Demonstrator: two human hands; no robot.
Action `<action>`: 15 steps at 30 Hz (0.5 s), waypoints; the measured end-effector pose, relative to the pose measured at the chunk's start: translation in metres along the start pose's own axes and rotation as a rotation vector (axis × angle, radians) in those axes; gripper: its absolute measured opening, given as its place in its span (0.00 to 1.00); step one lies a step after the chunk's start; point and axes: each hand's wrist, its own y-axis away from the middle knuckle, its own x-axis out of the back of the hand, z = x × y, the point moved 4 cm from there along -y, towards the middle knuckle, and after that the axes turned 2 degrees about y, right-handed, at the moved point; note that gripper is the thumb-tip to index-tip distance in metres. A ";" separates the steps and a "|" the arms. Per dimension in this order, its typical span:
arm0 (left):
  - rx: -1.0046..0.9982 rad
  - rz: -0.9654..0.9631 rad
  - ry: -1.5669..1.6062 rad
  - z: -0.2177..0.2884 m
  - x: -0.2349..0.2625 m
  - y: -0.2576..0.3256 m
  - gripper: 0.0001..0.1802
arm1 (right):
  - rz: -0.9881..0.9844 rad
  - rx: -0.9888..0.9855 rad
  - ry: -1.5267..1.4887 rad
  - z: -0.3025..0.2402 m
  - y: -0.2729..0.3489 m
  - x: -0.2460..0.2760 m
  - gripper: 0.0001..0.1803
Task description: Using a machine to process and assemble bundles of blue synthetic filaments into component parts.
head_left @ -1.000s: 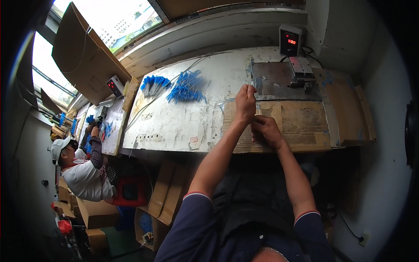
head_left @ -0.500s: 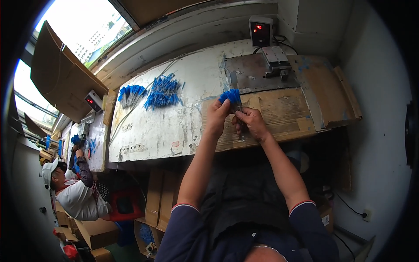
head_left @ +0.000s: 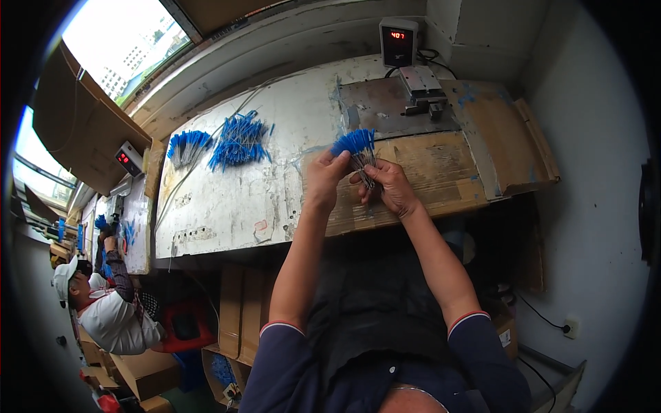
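Observation:
Just above the cardboard-covered front part of the bench, both my hands are at a bundle of thin grey stems with blue tips (head_left: 355,142). The blue ends point away from me and spread like a fan. My right hand (head_left: 391,187) is closed around the stems lower down, thumb on top. On the left side, my left hand (head_left: 323,180) is closed at the blue ends, its thumb against them. Its other fingers are partly hidden. Two more piles of the same blue-tipped stems lie on the white bench top: a neat pile (head_left: 187,149) and a larger, looser one (head_left: 241,141).
At the far right stand a display box with red digits (head_left: 399,43) and a small metal fixture (head_left: 421,86) on a dark plate (head_left: 375,103). A cardboard piece (head_left: 492,131) covers the bench's right end. A co-worker in a white cap (head_left: 110,313) sits at another bench, left.
The bundle's blue ends have fanned out wider, and more of the stems show between my hands. The whole scene has shifted slightly left in view.

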 end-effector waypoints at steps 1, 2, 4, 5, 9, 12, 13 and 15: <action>0.002 -0.001 0.004 0.001 -0.005 0.002 0.18 | 0.000 0.006 -0.006 -0.001 0.000 0.001 0.14; -0.010 0.025 0.006 0.004 -0.009 0.004 0.15 | 0.003 0.005 -0.003 -0.001 0.000 0.002 0.14; -0.023 0.053 0.010 0.004 -0.011 0.005 0.12 | 0.021 -0.010 -0.057 -0.001 0.000 0.003 0.13; -0.026 0.031 0.040 0.003 -0.011 0.006 0.13 | 0.020 -0.012 -0.056 0.000 -0.001 0.003 0.13; -0.008 -0.015 0.125 0.004 -0.018 0.007 0.14 | 0.016 -0.007 -0.060 0.000 -0.001 0.004 0.14; -0.015 -0.040 0.130 0.005 -0.017 0.006 0.13 | 0.017 0.014 -0.035 0.000 0.000 0.003 0.13; -0.017 -0.039 0.129 0.002 -0.013 0.004 0.13 | 0.011 0.032 -0.012 0.000 -0.001 0.001 0.13; 0.024 -0.051 0.075 -0.006 -0.004 0.000 0.10 | -0.001 0.032 0.020 0.002 0.000 -0.002 0.13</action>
